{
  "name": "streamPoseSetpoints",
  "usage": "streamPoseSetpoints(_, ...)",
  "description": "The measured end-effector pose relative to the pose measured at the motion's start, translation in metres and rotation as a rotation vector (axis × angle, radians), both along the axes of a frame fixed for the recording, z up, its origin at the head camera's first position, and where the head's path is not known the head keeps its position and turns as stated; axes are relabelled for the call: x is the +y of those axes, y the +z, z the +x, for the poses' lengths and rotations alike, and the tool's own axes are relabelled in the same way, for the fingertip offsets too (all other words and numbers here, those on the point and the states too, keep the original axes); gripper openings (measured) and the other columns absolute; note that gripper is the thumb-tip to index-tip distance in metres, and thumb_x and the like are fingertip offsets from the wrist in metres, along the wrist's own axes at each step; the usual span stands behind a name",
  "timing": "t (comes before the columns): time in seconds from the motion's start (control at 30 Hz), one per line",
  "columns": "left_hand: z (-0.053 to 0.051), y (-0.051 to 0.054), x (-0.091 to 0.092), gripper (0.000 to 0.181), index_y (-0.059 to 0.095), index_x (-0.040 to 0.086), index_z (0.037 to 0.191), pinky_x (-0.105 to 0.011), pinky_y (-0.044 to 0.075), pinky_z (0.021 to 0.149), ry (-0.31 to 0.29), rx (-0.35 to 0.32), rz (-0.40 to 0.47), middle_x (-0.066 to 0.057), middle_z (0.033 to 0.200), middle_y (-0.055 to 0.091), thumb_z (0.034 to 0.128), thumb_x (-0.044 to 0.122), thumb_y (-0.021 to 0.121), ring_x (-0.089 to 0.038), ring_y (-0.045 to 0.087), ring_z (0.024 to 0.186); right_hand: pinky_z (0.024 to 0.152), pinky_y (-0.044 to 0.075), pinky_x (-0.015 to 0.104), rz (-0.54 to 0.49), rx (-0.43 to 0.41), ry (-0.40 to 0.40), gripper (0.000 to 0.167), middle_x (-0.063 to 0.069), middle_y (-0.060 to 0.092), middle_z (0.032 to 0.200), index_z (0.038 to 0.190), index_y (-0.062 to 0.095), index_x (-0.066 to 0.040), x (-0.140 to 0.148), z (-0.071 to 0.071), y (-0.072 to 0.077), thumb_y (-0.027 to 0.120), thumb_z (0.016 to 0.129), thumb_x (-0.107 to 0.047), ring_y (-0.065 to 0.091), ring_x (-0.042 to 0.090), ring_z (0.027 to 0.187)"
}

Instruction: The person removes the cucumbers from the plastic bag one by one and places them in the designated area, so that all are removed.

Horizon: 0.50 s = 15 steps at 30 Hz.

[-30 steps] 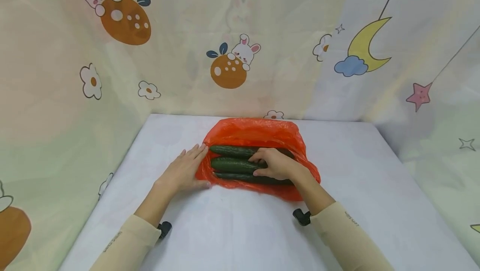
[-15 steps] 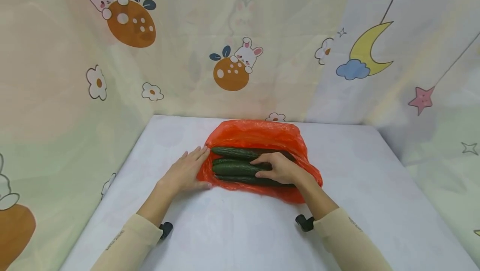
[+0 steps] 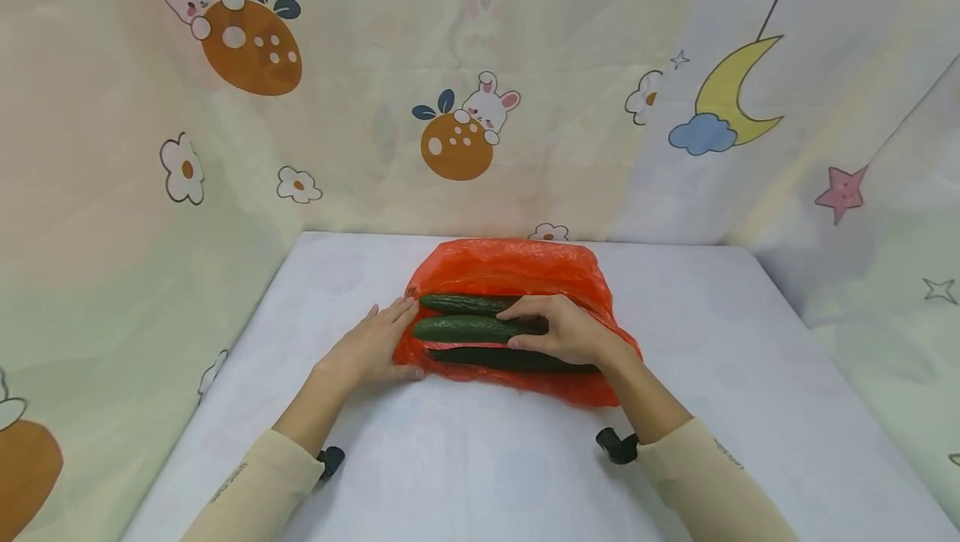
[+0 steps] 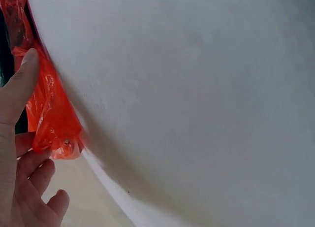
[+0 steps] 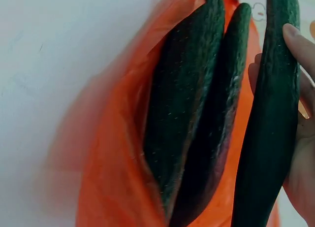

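My right hand [image 3: 561, 330] grips a dark green cucumber [image 3: 459, 328] around its middle, thumb on one side and fingers on the other. That cucumber sits above a red plastic bag [image 3: 517, 257] spread on the table. Two more cucumbers lie on the bag: a rear one [image 3: 459, 303] partly covered by my right hand, and a front one [image 3: 502, 359]. Close up, the right wrist view shows the held cucumber [image 5: 266, 123] apart from the other two. My left hand [image 3: 366, 352] rests with extended fingers at the bag's left end, its thumb touching the red plastic [image 4: 51, 109].
A white-covered table [image 3: 465, 467] carries the bag near its back edge. Cloth walls [image 3: 360, 92] printed with rabbits, flowers and a moon enclose the back and sides. A black wrist camera [image 3: 618, 447] sits under the right cuff, and another camera [image 3: 331, 463] under the left.
My right hand has lifted the middle cucumber, moving it slightly away from the front one, so red plastic now shows between them. The left hand stays at the bag's left end.
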<state>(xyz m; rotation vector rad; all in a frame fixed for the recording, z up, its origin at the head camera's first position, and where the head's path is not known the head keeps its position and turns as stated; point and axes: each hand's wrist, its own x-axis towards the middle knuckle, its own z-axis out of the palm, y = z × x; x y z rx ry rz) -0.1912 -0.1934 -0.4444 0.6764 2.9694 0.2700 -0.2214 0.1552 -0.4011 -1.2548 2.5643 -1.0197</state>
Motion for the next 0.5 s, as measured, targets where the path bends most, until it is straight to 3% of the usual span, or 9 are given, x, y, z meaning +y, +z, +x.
streamPoseSetpoints(0.13,0.003,0.002,0.002,0.106,0.032,0.004,0.160,-0.058,0.021,0.124,-0.003,-0.033,0.057,-0.014,0.167,0.030,0.0815,0.053,0.083,-0.034,0.028,0.155,0.097,0.055,0.034,-0.031,-0.009,0.008,0.039,-0.016,0.069,0.121,0.129,0.071,-0.028,0.000,0.006,0.013,0.080,0.092,-0.031,0.062,0.008,0.114)
streamPoseSetpoints(0.33,0.006,0.006,0.005,0.106,0.025,0.020,0.164,-0.060,0.036,0.117,0.095,-0.100,0.120,-0.008,0.164,0.036,0.0817,0.053,0.083,-0.040,0.040,0.147,0.096,0.058,0.037,-0.144,-0.067,-0.015,0.040,-0.009,0.070,0.122,0.130,0.071,-0.021,0.008,0.014,0.035,0.080,0.091,-0.021,0.067,0.013,0.111)
streamPoseSetpoints(0.5,0.006,0.006,0.006,0.107,0.022,0.011,0.162,-0.054,0.040,0.116,0.095,-0.072,0.158,-0.013,0.159,0.039,0.0832,0.048,0.084,-0.034,0.043,0.145,0.100,0.056,0.040,-0.192,-0.115,-0.088,0.040,-0.007,0.068,0.126,0.131,0.070,-0.023,0.021,0.020,0.051,0.079,0.092,-0.021,0.066,0.016,0.114)
